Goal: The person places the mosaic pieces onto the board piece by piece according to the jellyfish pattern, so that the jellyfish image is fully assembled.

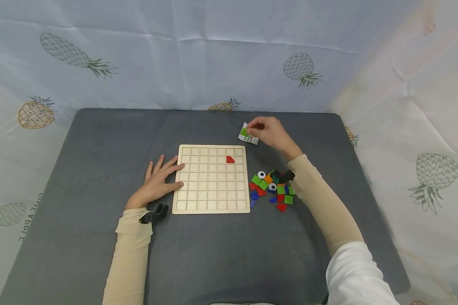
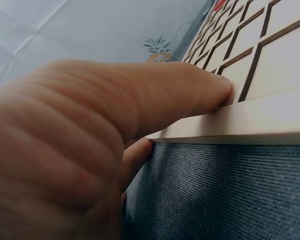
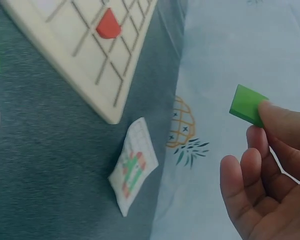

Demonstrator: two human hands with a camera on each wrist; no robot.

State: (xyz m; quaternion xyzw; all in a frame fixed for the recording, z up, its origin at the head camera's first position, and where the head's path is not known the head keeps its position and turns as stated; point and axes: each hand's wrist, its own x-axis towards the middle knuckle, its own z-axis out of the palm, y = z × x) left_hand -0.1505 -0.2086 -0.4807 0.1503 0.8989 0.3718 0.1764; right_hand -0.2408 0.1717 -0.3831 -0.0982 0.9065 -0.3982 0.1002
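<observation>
A pale wooden grid board [image 1: 211, 179] lies mid-table, with one red quarter-round piece [image 1: 230, 159] set in a cell near its upper right. My left hand [image 1: 157, 182] rests at the board's left edge, fingers spread and straight; its thumb [image 2: 205, 90] presses on the rim in the left wrist view. Between thumb and finger, my right hand [image 1: 269, 132] pinches a green square tile [image 3: 247, 104], held up over a small printed card [image 1: 248, 137]. That card [image 3: 134, 167] shows a red and green pattern and a grid in the right wrist view.
Right of the board lies a loose pile of red, green, blue and orange pieces [image 1: 280, 190], partly under the right wrist's black camera [image 1: 283, 176]. White rings [image 1: 261, 174] lie among them. A pineapple-print curtain [image 1: 198, 55] hangs behind the grey table [image 1: 213, 254].
</observation>
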